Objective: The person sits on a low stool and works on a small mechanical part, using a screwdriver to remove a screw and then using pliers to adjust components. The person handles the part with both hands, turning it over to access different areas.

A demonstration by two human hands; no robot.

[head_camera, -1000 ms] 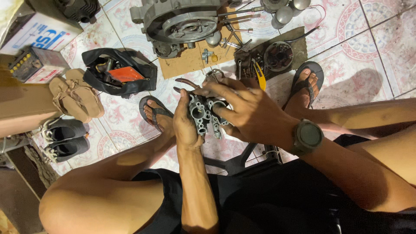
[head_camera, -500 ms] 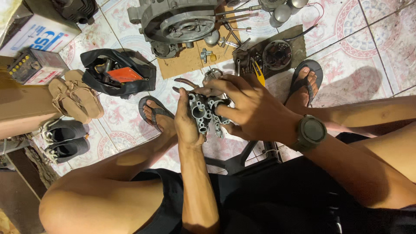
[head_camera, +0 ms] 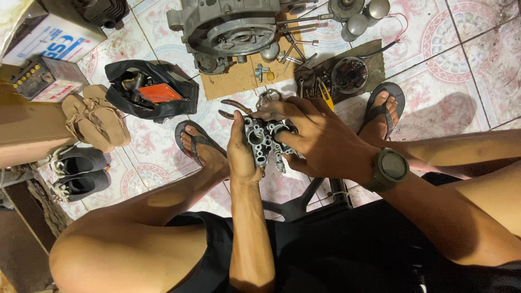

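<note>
Two bare hands meet at the centre of the frame around a grey metal engine part (head_camera: 264,142), a cast block with several round bores and short tubes. The left hand (head_camera: 242,154) clasps it from the left side, thumb and fingers wrapped around its edge. The right hand (head_camera: 320,140) covers it from the right, fingers curled over its top and front, with a dark round wristwatch (head_camera: 389,168) on that wrist. The part is held in the air above the patterned tile floor (head_camera: 467,49), between the person's knees.

Just beyond the hands, a pair of pliers with reddish handles (head_camera: 233,107) lies on the tiles. Each foot wears a dark flip-flop: one left of centre (head_camera: 196,140), one to the right (head_camera: 384,106). At the top centre a large grey engine casing (head_camera: 228,30) rests partly on a brown cardboard sheet (head_camera: 228,84), with loose tools and bolts beside it. To the right of that, a dark mat (head_camera: 369,68) carries a round black part and a yellow-handled tool (head_camera: 327,96). In the upper left, an open black bag (head_camera: 149,95) shows an orange thing inside. Tan sandals (head_camera: 95,116) and dark shoes (head_camera: 78,173) sit at the left edge.
</note>
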